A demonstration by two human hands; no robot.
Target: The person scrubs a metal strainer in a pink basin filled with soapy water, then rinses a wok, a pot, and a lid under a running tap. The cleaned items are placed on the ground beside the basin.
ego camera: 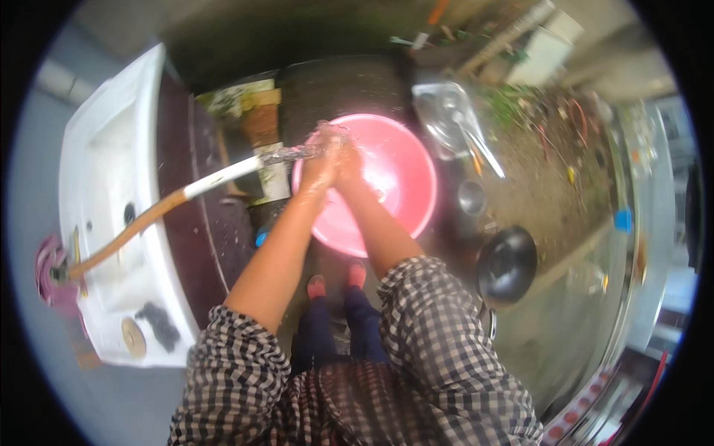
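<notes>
My left hand (pixel 316 171) and my right hand (pixel 348 161) are pressed together over the left part of a round pink plastic basin (pixel 411 184). A stream of water (pixel 287 154) strikes them and splashes, blurring the fingers. The water comes from a hose (pixel 156 212), orange-brown with a white end piece (pixel 223 174), which reaches across from the tap at the left. No object shows between the hands, though the palms are hidden. Inside the basin the pink bottom shines brightly.
A white washbasin (pixel 103 145) stands at left, with a dark scouring pad (pixel 159 326) and a round tan object (pixel 134 338) on it. To the right are a clear tray (pixel 440 120) with metal utensils, a small metal bowl (pixel 472 198) and a black wok (pixel 507 265).
</notes>
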